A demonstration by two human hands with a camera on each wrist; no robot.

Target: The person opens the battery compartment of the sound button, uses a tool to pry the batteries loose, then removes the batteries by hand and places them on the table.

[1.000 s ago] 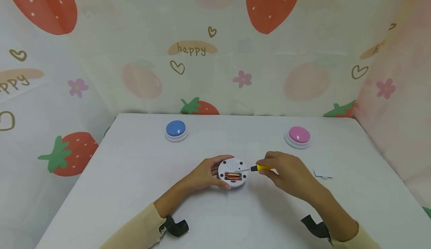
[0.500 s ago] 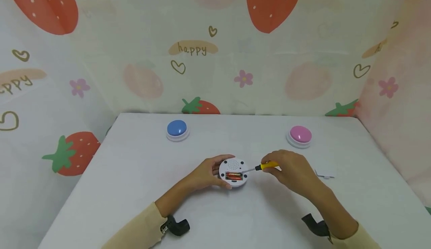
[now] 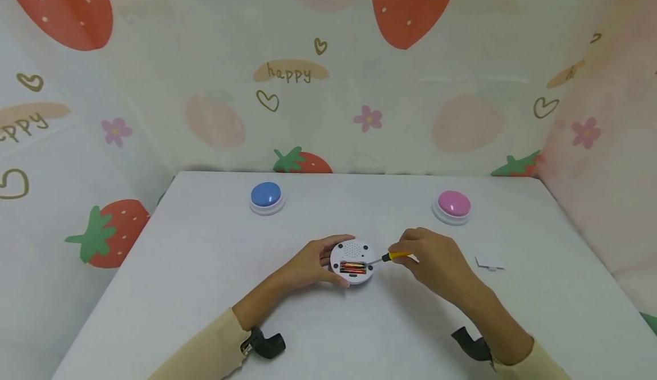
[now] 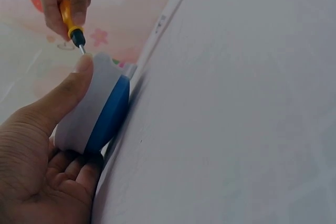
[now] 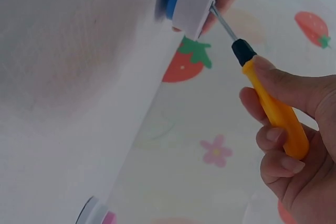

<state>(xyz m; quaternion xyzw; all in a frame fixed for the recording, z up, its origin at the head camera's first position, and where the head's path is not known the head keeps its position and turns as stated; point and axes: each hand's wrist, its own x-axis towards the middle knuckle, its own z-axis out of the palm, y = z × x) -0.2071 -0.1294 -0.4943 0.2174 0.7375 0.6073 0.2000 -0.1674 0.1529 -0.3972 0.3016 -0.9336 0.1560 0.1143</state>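
Observation:
My left hand (image 3: 310,267) grips a round white push button (image 3: 352,248) by its edge, thumb at the near side. Its underside faces up in the head view, showing speaker holes, dark feet and an uncovered battery bay. Inside the bay lie red batteries (image 3: 353,268) side by side. The blue top (image 4: 113,111) of this button shows underneath in the left wrist view. A yellow screwdriver (image 5: 278,111) with a black collar is held in my right hand (image 3: 436,263), thumb and fingers round the handle. Its metal tip meets the underside by the right end of the bay.
On the white table (image 3: 318,328), a blue-topped button (image 3: 266,195) stands at the back left and a pink-topped button (image 3: 454,206) at the back right. A small white cover (image 3: 489,262) lies beyond my right hand. A strawberry-print curtain (image 3: 303,123) encloses the back and sides.
The screwdriver tip has shifted from over the middle of the battery bay's upper edge to its right end. My left hand keeps the button in nearly the same place.

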